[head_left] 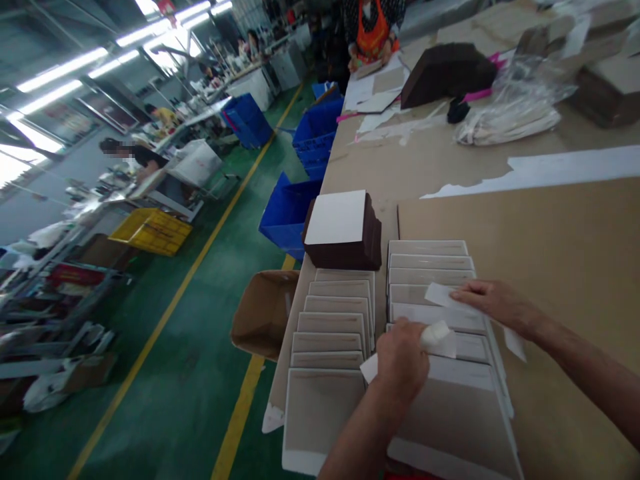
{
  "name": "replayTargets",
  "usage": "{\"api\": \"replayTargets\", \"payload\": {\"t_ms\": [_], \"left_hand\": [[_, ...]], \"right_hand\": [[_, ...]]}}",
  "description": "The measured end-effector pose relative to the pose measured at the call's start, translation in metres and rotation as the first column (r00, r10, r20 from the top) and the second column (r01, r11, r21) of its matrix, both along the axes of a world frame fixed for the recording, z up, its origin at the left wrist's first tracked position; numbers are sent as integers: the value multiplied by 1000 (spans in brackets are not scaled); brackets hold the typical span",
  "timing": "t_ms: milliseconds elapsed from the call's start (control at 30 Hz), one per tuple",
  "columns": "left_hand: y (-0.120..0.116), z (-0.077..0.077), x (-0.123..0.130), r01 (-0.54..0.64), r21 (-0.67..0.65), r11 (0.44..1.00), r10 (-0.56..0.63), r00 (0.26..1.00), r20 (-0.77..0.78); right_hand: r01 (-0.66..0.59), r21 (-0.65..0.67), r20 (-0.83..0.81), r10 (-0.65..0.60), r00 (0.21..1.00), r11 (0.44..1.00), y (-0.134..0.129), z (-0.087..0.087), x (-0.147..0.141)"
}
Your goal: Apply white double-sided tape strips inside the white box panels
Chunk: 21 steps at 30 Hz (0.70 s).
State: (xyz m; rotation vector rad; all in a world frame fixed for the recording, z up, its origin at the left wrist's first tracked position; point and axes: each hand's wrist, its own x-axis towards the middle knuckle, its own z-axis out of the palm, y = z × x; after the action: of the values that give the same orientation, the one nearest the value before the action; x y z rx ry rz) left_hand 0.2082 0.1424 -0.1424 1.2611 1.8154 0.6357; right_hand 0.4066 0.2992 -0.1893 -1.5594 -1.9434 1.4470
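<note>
Two rows of overlapping grey-beige panels lie on the table, a left row [330, 324] and a right row [450, 393]. Over the right row, my left hand [403, 357] is closed on a white strip [369, 368] that sticks out at its left; a white wrapping covers one of its fingertips. Farther right, my right hand [487, 300] pinches another white strip [440, 295] above the upper panels. A further white piece [514, 343] hangs below my right wrist.
A stack of dark boards with a white top [336, 219] stands behind the left row. Left of the table are a cardboard box [263, 313] and blue bins [285, 210]. Plastic bags [520, 110] lie farther back, and a person in an orange apron [373, 37] is at the far end.
</note>
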Motion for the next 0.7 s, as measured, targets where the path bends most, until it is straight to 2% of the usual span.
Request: {"api": "replayTargets", "payload": {"t_ms": [67, 133, 267, 367, 500, 700], "left_hand": [[14, -11, 2, 202, -73, 977, -215, 916, -340], [25, -26, 5, 242, -155, 958, -286, 849, -444], [36, -52, 8, 211, -222, 952, -295, 824, -483], [38, -64, 6, 197, -249, 948, -300, 812, -501], [42, -70, 5, 187, -260, 947, -299, 805, -512], [46, -71, 4, 156, -251, 955, -270, 807, -526]], "right_hand": [[-157, 17, 67, 156, 985, 987, 12, -9, -19], [-232, 33, 125, 227, 966, 972, 20, -16, -38], [-302, 42, 191, 289, 938, 952, 27, -30, -64], [-345, 17, 192, 336, 922, 938, 31, -39, -75], [-384, 16, 194, 374, 907, 923, 37, -48, -81], [-417, 0, 247, 404, 881, 909, 40, -58, -85]]}}
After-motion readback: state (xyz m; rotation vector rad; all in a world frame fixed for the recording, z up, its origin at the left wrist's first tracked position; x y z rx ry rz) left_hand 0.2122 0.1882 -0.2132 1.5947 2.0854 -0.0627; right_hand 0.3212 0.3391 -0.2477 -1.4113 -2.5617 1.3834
